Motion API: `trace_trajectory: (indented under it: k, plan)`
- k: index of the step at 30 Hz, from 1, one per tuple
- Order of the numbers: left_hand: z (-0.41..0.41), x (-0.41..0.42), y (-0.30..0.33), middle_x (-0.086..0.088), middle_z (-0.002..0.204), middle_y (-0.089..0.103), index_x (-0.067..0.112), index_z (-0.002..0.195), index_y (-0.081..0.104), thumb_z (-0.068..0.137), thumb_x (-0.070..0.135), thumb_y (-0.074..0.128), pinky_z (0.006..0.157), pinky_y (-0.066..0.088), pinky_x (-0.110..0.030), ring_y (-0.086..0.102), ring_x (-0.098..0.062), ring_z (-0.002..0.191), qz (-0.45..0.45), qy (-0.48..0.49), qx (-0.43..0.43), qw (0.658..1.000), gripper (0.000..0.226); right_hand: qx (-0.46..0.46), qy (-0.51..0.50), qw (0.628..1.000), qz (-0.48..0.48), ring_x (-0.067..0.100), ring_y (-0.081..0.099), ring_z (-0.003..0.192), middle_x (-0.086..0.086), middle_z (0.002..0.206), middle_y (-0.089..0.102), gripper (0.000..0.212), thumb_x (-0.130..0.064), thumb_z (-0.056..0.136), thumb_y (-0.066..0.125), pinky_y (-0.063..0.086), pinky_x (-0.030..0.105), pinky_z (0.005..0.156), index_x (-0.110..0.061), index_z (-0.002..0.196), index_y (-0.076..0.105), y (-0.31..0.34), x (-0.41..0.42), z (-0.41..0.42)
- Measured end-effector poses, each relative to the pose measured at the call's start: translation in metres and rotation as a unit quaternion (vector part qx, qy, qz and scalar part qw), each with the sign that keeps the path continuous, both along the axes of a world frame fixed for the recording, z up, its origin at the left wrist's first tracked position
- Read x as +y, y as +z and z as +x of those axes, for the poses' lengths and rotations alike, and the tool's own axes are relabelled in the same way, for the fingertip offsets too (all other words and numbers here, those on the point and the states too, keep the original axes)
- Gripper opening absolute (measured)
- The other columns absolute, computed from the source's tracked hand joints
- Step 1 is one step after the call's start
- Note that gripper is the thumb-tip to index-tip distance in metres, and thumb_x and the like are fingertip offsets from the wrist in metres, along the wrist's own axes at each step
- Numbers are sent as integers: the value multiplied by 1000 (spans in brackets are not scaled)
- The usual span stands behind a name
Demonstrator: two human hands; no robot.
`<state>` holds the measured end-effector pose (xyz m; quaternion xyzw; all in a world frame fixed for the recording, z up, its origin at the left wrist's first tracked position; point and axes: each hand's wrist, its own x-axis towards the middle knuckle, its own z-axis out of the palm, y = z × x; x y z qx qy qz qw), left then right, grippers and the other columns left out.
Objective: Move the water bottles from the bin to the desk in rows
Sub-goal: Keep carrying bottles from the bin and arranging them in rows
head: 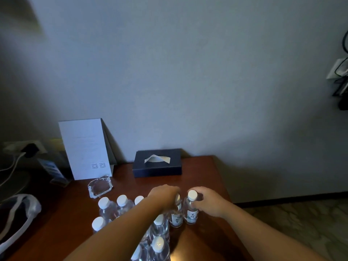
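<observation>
Head view: both hands over the wooden desk [203, 172], each on its own upright water bottle at the right end of the back row. Left hand [163, 194] wraps the neck of the inner bottle [176, 218] from above, fingers curled over the cap. Right hand [209, 202] grips the end bottle [191, 209] just below its white cap, fingers curled round the far side; cap stays exposed. The two held bottles stand side by side, nearly touching, bases on the desk, labels toward the camera. Left of them, more white-capped bottles [113, 206] stand upright in rows, partly hidden by the left forearm; a few more sit closer to the camera at the bottom edge. Behind the rows: glass ashtray [100, 186], white card stand [85, 147] leaning at the wall, dark tissue box [157, 163] with a tissue poking out. Dark bag [17, 219] with white straps at the left edge. Wall socket [22, 146] with plug and cable far left. Bin not in frame.
</observation>
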<state>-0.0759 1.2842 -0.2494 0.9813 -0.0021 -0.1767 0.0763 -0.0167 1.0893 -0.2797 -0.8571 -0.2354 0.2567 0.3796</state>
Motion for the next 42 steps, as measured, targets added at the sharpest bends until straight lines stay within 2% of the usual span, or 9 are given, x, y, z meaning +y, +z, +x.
trace_trajectory:
  k: [4,8,11,14,21,26,29,34,42]
  plan:
    - [-3,-1,-2,-3,128,63,29,133,48,79,45,78,85,51,-37,60,-25,109,-14,-1,13,1000,63,22,10,1000,-7,9,61,108,-9,119,65,40,-31,78,72,51,27,91,-32,117,64,-3,-3,0]
    - [-6,-8,13,4,148,42,28,147,36,66,69,70,108,41,-40,37,-21,137,-83,-11,-9,996,97,53,18,998,-18,3,37,130,-22,139,36,80,-41,82,73,38,20,101,-36,152,33,3,-4,-4]
    - [8,-30,42,15,140,44,38,141,42,75,73,55,106,38,-29,37,-6,133,-178,-21,-86,980,76,21,-67,996,48,5,45,130,-7,143,49,56,-27,94,65,42,20,103,-26,146,43,25,-15,5]
    - [36,-75,80,21,124,55,43,125,52,89,55,58,92,39,-11,53,1,116,-273,-33,-147,950,39,-20,-201,972,123,4,58,103,1,124,63,33,-17,98,62,44,5,73,-14,130,57,63,-53,25]
    - [72,-230,125,14,97,66,29,108,61,95,23,63,61,41,-12,51,6,53,-397,-65,-185,897,15,-77,-425,884,180,18,68,86,2,95,71,8,-19,96,60,50,29,68,-24,96,67,138,-231,31]
    - [94,-356,166,7,91,66,26,104,62,95,13,61,65,42,-14,56,4,67,-462,-97,-198,859,15,-106,-537,809,214,13,66,71,1,83,69,19,-22,98,55,49,25,53,-22,81,63,194,-375,20]
    - [96,-439,187,-8,97,69,26,100,59,97,7,58,72,43,-18,64,-23,92,-504,-119,-174,838,18,-124,-579,777,211,12,63,67,-1,79,67,21,-24,99,55,47,23,50,-21,80,63,216,-453,1]
    - [100,-561,213,-8,102,69,27,104,58,99,16,55,59,43,-17,58,-13,70,-518,-172,-158,823,12,-149,-628,736,207,15,62,71,2,85,67,17,-21,99,53,46,24,53,-18,85,63,246,-564,-27]
    - [111,-717,212,-5,99,70,30,99,60,98,18,59,61,46,-22,60,-10,72,-573,-165,-121,794,11,-150,-678,697,179,12,60,68,1,84,67,18,-20,99,53,46,24,54,-10,102,68,244,-694,-70]
